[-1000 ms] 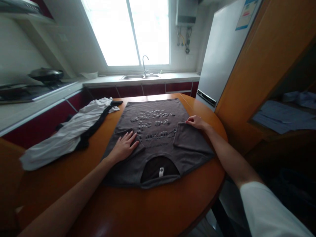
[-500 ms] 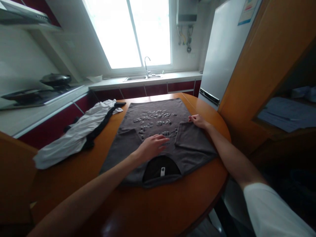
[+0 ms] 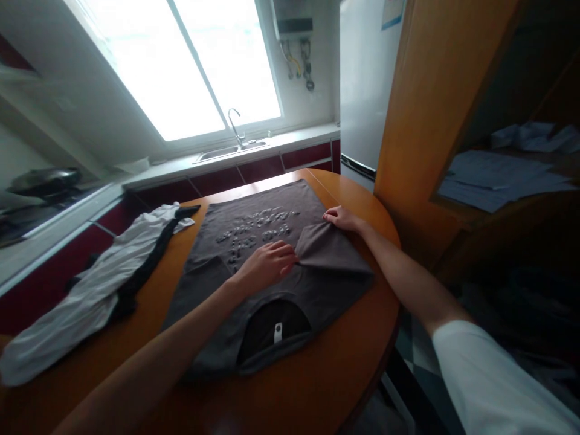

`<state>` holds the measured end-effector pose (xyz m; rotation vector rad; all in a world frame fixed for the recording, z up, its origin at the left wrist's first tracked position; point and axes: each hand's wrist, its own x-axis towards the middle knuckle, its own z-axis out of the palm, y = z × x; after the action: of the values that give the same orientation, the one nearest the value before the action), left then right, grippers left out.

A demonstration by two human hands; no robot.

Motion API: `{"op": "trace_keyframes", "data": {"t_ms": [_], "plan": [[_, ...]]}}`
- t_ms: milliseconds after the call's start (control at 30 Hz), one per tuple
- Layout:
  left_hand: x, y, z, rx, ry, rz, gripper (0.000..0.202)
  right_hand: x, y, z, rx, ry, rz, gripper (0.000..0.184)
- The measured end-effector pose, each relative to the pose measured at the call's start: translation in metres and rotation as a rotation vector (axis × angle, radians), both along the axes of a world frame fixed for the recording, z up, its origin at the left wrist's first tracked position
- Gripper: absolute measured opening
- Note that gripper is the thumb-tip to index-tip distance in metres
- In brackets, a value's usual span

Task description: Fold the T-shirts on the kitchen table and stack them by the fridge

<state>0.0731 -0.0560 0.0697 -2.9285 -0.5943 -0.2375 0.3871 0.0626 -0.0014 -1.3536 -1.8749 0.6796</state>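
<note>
A dark grey T-shirt [image 3: 244, 254] with raised lettering on its front lies spread on the table, its neck opening and white label towards me. Its right-hand sleeve [image 3: 330, 248] is folded inward over the body. My left hand [image 3: 269, 264] is closed at the inner corner of that sleeve, and creases run out from its fingertips. At the sleeve's far outer corner, my right hand [image 3: 343, 218] pinches the cloth. The other sleeve [image 3: 206, 272] is also turned in, partly hidden by my left forearm.
White and black clothes [image 3: 109, 266] lie along the left side of the rounded wooden table [image 3: 335, 362]. Beyond it are a counter with a sink [image 3: 226, 152] and tap, a stove with a pan [image 3: 45, 181], and a fridge [image 3: 365, 84]. Papers [image 3: 489, 172] sit on a shelf at right.
My left hand has gone from hovering with fingers apart to closing on the sleeve's inner corner, and the sleeve is now creased. The view has turned right. My right hand keeps its pinch.
</note>
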Motion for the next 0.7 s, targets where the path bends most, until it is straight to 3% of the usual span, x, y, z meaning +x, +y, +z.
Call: {"op": "trace_keyframes", "data": {"t_ms": [67,133,267,400,567,700], "plan": [[-0.004,0.004,0.0,-0.134,0.042,-0.042,0.023,0.0,-0.003,0.001,-0.007,-0.054,0.003,0.018],[-0.007,0.012,-0.004,-0.231,-0.006,-0.001,0.025,-0.001,-0.005,0.001,-0.016,-0.105,0.006,0.016],[-0.001,0.052,-0.022,-0.296,-0.295,0.346,0.031,-0.004,-0.007,0.001,-0.012,-0.188,-0.002,0.019],[0.025,0.1,-0.037,-0.357,-0.342,0.563,0.03,-0.005,-0.008,0.001,0.0,-0.22,0.001,0.02],[0.067,0.132,-0.051,-0.348,-0.322,0.608,0.028,-0.004,-0.007,-0.003,0.001,-0.21,0.012,0.019],[0.08,0.14,-0.06,-0.342,-0.314,0.623,0.023,-0.002,-0.004,-0.006,-0.005,-0.181,0.015,0.018]]}}
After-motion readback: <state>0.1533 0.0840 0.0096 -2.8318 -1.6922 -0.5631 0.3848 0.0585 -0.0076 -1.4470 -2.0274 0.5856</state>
